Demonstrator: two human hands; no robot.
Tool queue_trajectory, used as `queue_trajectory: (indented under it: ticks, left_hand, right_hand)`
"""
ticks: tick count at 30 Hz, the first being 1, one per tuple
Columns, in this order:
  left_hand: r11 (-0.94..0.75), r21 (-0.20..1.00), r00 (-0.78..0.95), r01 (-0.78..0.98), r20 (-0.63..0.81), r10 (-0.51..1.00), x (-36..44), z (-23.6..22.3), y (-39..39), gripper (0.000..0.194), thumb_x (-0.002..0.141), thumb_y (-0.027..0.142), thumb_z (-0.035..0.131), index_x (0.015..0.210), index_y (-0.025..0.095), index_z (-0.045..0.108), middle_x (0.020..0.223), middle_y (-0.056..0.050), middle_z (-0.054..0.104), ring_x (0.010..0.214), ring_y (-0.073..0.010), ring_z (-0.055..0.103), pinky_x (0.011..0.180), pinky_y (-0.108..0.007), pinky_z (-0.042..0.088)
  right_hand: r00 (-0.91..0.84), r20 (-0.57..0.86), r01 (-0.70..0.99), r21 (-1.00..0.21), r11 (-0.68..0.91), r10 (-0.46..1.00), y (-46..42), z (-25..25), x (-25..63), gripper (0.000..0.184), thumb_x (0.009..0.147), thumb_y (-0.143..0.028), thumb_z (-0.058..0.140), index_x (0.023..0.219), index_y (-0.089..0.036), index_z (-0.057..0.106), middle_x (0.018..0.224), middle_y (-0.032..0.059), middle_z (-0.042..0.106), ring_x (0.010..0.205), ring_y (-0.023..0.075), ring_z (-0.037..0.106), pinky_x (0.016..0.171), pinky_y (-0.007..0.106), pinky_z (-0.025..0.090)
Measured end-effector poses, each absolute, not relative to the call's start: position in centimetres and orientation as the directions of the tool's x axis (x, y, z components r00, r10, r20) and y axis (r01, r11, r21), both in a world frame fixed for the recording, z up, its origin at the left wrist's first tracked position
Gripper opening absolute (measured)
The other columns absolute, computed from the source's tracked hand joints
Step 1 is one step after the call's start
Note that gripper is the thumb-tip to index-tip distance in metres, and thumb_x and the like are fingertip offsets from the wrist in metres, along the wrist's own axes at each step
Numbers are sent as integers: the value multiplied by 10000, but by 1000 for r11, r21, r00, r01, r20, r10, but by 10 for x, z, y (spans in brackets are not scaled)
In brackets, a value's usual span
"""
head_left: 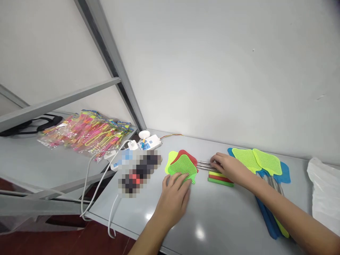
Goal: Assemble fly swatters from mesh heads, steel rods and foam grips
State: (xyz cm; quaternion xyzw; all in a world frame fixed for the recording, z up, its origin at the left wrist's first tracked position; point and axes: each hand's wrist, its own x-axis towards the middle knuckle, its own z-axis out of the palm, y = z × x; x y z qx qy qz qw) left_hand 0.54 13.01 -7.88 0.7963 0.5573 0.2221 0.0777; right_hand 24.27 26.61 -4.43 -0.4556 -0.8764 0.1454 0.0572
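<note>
Three fly swatters lie stacked at the middle of the table, their mesh heads fanned out: a yellow head (168, 163), a red head (188, 154) and a green head (185, 165) on top. My left hand (172, 194) rests with spread fingers on the near edge of the green head. Thin metal shafts (204, 165) run right from the heads, and my right hand (224, 163) has its bent fingers closed at them. Below that hand lie the yellow, red and green handles (221, 179). My right forearm passes over a second group of blue and yellow swatters (268, 162).
White power strips (151, 142) with cables stand at the back left, beside a blurred dark object (139, 173). Bagged colourful items (90, 132) cover the adjoining table behind a grey metal frame (66, 99). White plastic (324, 191) lies far right; a wall rises behind.
</note>
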Motion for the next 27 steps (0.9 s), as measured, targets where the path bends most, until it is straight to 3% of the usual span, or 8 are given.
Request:
queue_trajectory:
  ticks: [9,13,16,22,27]
  left_hand:
    - [-470,331,410,819,235,881,35,-70,129,255,941,181,431,1154,233,561,1318,-37,549,1156,-269,446,964,-488,341]
    - [-475,292,433,830,198,879,58,-64,137,220,935,255,470,1132,219,559,1293,-66,530,1119,-280,459,902,-470,390]
    - [-436,237,404,868,173,898,71,-63,150,203,913,266,508,1094,194,567,1181,-94,551,1019,-280,492,821,-453,423]
    - [-389,195,358,901,176,917,79,-68,167,123,884,198,522,983,182,595,1004,-102,557,901,-279,492,722,-426,412]
    - [-408,211,388,888,131,912,78,-76,165,36,855,219,593,883,197,586,995,-74,550,889,-260,486,711,-402,402]
  right_hand:
    - [-628,-74,753,-310,581,774,292,-54,231,127,873,-296,532,820,-217,616,907,50,638,803,187,606,709,281,430]
    - [-549,-64,807,-301,509,833,292,-40,238,131,891,-285,471,851,-210,570,834,54,665,716,197,615,622,290,423]
    - [-427,22,850,-333,409,904,280,-19,250,138,905,-324,460,929,-218,545,852,51,690,710,201,640,613,294,433]
    - [-49,373,800,-541,260,927,219,14,278,140,846,-320,582,958,-243,553,934,45,697,861,233,672,661,305,483]
    - [218,458,537,-794,286,862,168,3,286,142,831,-278,630,944,-250,549,926,34,680,866,213,659,758,356,525]
